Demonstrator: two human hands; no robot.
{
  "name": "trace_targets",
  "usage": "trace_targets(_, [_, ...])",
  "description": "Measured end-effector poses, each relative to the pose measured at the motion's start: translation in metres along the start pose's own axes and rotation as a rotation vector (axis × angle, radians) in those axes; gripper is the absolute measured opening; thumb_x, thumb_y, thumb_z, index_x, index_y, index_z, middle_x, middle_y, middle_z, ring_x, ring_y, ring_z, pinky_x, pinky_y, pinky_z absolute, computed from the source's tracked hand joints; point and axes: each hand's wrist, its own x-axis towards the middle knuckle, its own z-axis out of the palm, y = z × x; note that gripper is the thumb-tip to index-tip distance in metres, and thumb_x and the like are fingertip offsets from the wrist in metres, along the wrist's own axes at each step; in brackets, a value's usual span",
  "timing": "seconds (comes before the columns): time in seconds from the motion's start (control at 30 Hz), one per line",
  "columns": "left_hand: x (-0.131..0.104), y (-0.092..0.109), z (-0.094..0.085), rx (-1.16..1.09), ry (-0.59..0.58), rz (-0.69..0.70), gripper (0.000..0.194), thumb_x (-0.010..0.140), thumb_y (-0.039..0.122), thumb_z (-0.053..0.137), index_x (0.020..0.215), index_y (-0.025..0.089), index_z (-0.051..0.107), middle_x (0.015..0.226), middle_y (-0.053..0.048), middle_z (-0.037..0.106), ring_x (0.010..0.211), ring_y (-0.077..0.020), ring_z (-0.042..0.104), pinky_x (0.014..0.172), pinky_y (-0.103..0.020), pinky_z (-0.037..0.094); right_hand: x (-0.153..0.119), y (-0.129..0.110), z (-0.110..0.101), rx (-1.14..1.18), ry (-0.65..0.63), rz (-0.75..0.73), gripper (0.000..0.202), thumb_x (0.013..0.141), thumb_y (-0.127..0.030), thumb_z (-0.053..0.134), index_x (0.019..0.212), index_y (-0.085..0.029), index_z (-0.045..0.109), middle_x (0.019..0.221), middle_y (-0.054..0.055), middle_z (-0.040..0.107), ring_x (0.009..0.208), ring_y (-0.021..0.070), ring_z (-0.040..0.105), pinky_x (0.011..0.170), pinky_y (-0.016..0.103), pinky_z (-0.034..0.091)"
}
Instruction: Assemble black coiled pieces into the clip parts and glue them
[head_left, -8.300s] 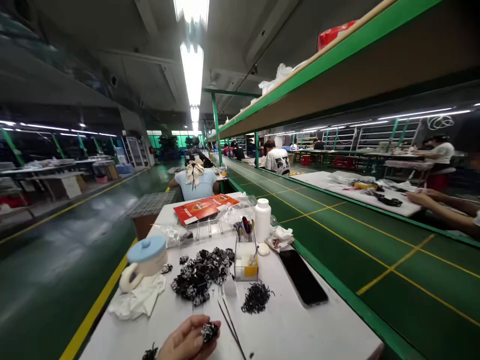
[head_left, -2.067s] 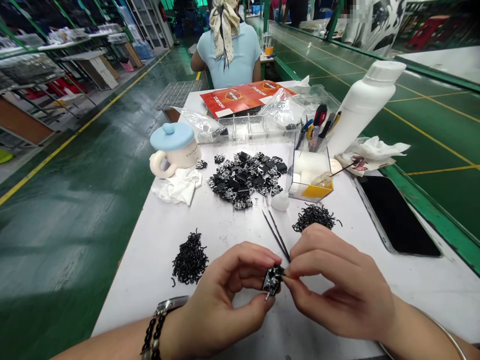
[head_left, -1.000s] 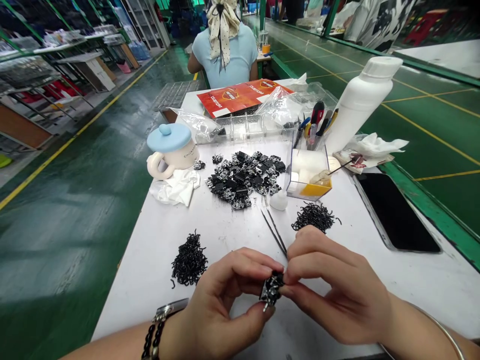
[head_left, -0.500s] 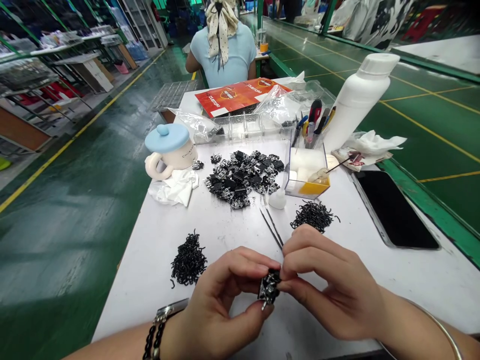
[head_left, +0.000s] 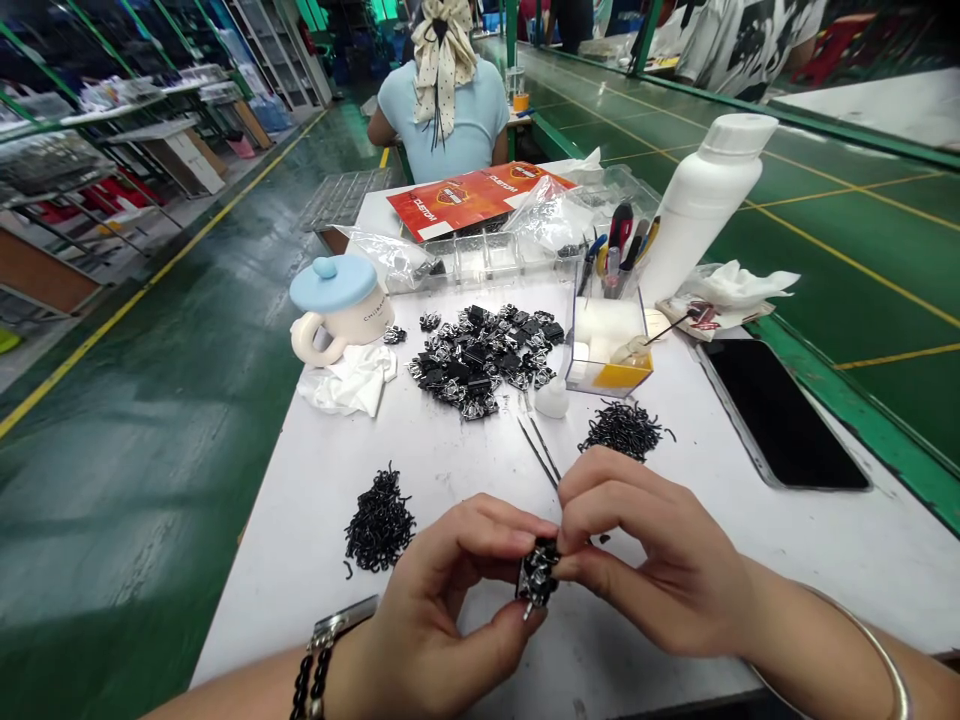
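Between the thumb and fingers of my left hand (head_left: 457,600) is a small black-and-silver metal part (head_left: 538,572), held low over the near side of the white table. The fingertips of my right hand (head_left: 645,560) are pinched together against the part's right edge; whatever they grip there is hidden. Just beyond my right hand lie dark tweezers (head_left: 541,455). A pile of short, curved black pieces (head_left: 379,522) is left of my left hand, and a similar black pile (head_left: 624,430) sits behind my right. Farther back is a heap of black-and-silver parts (head_left: 484,358).
A lidded mug (head_left: 337,305) and crumpled tissue (head_left: 349,380) stand at left. To the right are a clear tool box (head_left: 609,350), a white bottle (head_left: 705,210) and a phone (head_left: 784,415). Behind the heap lies a clear compartment tray (head_left: 487,258). A person (head_left: 442,110) sits ahead, back turned.
The view has shifted slightly. Both hands keep nearly the same hold on the part. A small dark speck now shows on the table beside my right fingers.
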Motion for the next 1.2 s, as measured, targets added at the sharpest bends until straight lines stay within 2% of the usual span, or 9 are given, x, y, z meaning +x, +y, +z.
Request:
trace_targets(0.23, [0.000,0.000,0.001,-0.015,-0.004,0.002,0.044,0.080,-0.004,0.053,0.112,0.027,0.054,0.110,-0.006,0.056,0.102,-0.0158,0.058,0.086,-0.024,0.052,-0.002,0.000,-0.001,0.100,-0.025,0.092,0.007,0.081,-0.010,0.061,0.080,-0.012,0.055,0.077,0.002,0.052,0.072,0.0089,0.049,0.064,0.020,0.043])
trace_targets(0.43, [0.000,0.000,0.000,0.012,-0.013,0.021,0.048,0.079,-0.005,0.052,0.114,0.027,0.053,0.110,-0.006,0.055,0.101,-0.0164,0.059,0.085,-0.024,0.053,-0.001,0.001,0.001,0.122,-0.029,0.085,0.006,0.082,-0.010,0.060,0.082,-0.012,0.054,0.079,0.002,0.050,0.075,0.0096,0.048,0.066,0.021,0.042])
trace_targets(0.5, [0.000,-0.001,-0.001,0.048,-0.015,0.039,0.049,0.077,-0.005,0.053,0.114,0.027,0.053,0.107,-0.006,0.056,0.100,-0.0169,0.059,0.085,-0.026,0.053,-0.001,0.001,0.000,0.150,-0.067,0.122,0.006,0.083,-0.011,0.060,0.087,-0.012,0.056,0.083,0.003,0.050,0.077,0.0101,0.048,0.068,0.022,0.043])
trace_targets(0.63, [0.000,-0.002,-0.005,0.190,-0.013,0.101,0.054,0.073,-0.007,0.054,0.115,0.026,0.055,0.100,-0.005,0.063,0.093,-0.0172,0.062,0.084,-0.029,0.055,-0.001,0.001,-0.003,0.208,-0.166,0.215,0.017,0.085,-0.012,0.056,0.102,-0.012,0.058,0.091,0.004,0.048,0.082,0.0099,0.048,0.074,0.022,0.044])
trace_targets(0.77, [-0.004,-0.002,-0.008,0.296,0.005,0.130,0.063,0.072,-0.010,0.055,0.121,0.029,0.054,0.105,-0.002,0.066,0.094,-0.0150,0.065,0.085,-0.022,0.054,0.000,0.000,-0.005,0.193,-0.160,0.203,0.015,0.086,-0.011,0.056,0.099,-0.012,0.062,0.089,0.003,0.045,0.082,0.0091,0.046,0.076,0.021,0.042])
trace_targets(0.97, [-0.007,0.001,-0.003,0.157,0.020,-0.016,0.053,0.078,-0.006,0.053,0.117,0.030,0.050,0.106,0.000,0.065,0.094,-0.0107,0.064,0.086,-0.017,0.052,-0.002,-0.001,-0.006,0.227,-0.125,0.131,0.012,0.084,-0.013,0.059,0.096,-0.011,0.062,0.087,0.003,0.044,0.080,0.0086,0.046,0.073,0.020,0.043])
trace_targets(1.1, [-0.004,0.006,-0.003,0.050,-0.040,-0.072,0.041,0.081,-0.003,0.052,0.106,0.029,0.052,0.111,0.000,0.062,0.100,-0.0129,0.061,0.089,-0.022,0.050,-0.004,0.001,-0.004,0.215,-0.100,0.088,0.014,0.084,-0.012,0.059,0.098,-0.010,0.062,0.088,0.003,0.044,0.080,0.0084,0.045,0.072,0.019,0.042])
trace_targets(1.2, [-0.001,0.008,-0.005,-0.108,-0.099,-0.155,0.028,0.083,0.008,0.057,0.104,0.026,0.053,0.116,-0.004,0.059,0.108,-0.0175,0.057,0.094,-0.030,0.046,-0.006,0.001,-0.003,0.219,-0.102,0.076,0.016,0.084,-0.013,0.060,0.099,-0.010,0.062,0.088,0.003,0.043,0.081,0.0083,0.045,0.073,0.019,0.042])
